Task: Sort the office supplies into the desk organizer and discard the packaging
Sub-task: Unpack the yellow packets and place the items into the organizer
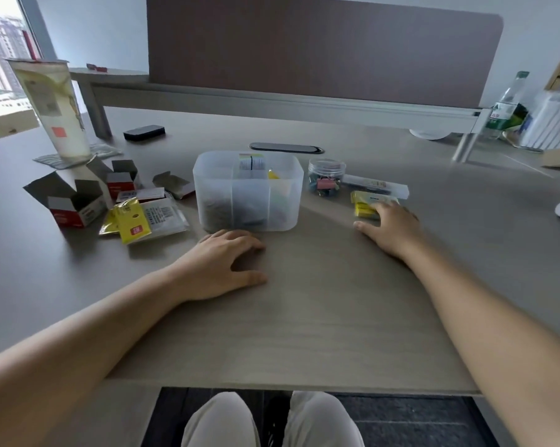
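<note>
Nearest the bench's front edge, the left hand (pixel 222 262) lay flat with relaxed fingers, holding nothing, just before the desk organizer (pixel 248 191). Further right, the right hand (pixel 390 229) reached with fingers spread onto a yellow packet (pixel 365 203); whether it had a grip could not be told through the blur. That packet looked light and film-wrapped, likely slippery, so a pinch across its short sides seemed safest. Beyond it lay a long clear-wrapped pack (pixel 377 185) and a small jar of binder clips (pixel 326 177), rigid, smooth, best taken round its wall. The organizer, translucent and stiff, stood mid-bench with items already in its compartments. Toward the left edge sat the packaging: opened red boxes (pixel 75 204) and limp yellow wrappers (pixel 132 221), all probably weightless and easily crushed together.
</note>
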Demonstrator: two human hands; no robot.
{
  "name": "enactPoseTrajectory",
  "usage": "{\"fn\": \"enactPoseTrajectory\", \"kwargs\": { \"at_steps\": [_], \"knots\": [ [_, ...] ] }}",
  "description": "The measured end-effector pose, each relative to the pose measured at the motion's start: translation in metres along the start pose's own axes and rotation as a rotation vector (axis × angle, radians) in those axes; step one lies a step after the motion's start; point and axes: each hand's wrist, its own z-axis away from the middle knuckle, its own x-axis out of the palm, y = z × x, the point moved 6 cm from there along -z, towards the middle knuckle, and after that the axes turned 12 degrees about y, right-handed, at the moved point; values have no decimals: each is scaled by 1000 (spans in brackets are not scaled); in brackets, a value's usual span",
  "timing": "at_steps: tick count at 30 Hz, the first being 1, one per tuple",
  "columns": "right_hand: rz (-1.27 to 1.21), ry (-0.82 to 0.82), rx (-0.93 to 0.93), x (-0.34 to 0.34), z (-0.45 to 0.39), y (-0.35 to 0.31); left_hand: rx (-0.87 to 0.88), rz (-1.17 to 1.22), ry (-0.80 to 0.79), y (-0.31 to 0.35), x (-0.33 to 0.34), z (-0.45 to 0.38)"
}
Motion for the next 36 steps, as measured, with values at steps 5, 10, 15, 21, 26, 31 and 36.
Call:
{"fn": "enactPoseTrajectory", "kwargs": {
  "at_steps": [5,10,15,21,26,31,36],
  "knots": [
    [-125,17,-24,-9,8,-2,-2,42,23,2,-3,-1],
    [-190,-88,-10,-11,12,-7,-14,83,33,6,-2,-3],
    [-123,-3,-157,-22,25,-14,-4,153,71,21,1,-13],
    [-646,188,-72,-48,24,-27,-59,347,229,37,-2,-25],
    [-1030,173,92,-54,27,-46,-227,698,365,44,-5,-36],
    [-1218,-59,214,-31,33,-66,-355,1012,314,41,-4,-40],
    [-1182,-180,138,-27,35,-83,-519,1225,449,20,-13,-35]
  ]
}}
